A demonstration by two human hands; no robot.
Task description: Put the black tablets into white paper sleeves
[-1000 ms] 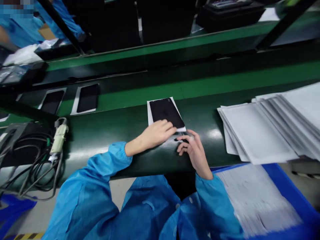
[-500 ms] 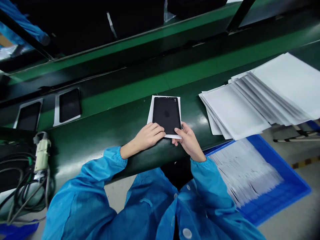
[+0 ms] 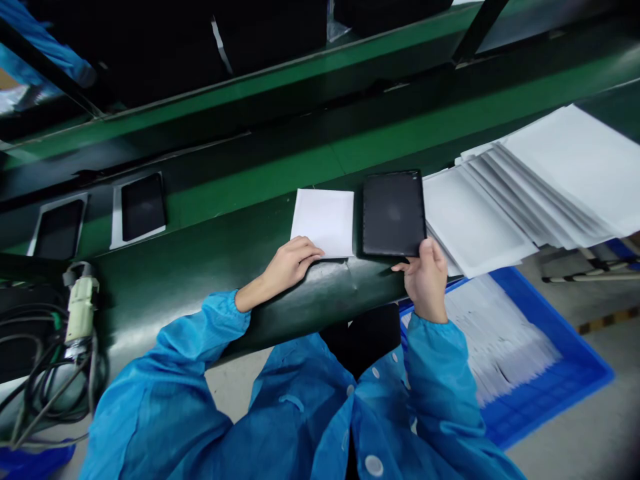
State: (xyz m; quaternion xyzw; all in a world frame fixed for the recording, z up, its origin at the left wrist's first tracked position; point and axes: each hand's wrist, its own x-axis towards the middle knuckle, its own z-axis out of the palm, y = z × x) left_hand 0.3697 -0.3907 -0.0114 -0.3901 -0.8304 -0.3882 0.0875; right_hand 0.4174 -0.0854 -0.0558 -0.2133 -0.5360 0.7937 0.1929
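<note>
My right hand (image 3: 427,277) grips a black tablet (image 3: 394,213) by its lower right corner, the thumb on top and fingers underneath. The tablet is held just right of a flat white sleeve (image 3: 324,220) on the green bench. At that sleeve's lower edge, my left hand (image 3: 295,259) has its fingers pressed together and closed on it. The tablet's upper right edge overlaps the side of a fanned stack of white sleeves (image 3: 480,220).
Two black tablets (image 3: 143,208) (image 3: 59,229) on white sleeves lie at the far left. A pale connector (image 3: 81,310) with coiled cables is at the bench's left end. A blue crate (image 3: 565,383) of white sheets stands low on the right. A blue sleeve of another person (image 3: 45,53) shows at upper left.
My right hand has lifted the tablet off the white sleeve and moved it to the right. The sleeve stays under my left hand, now uncovered.
</note>
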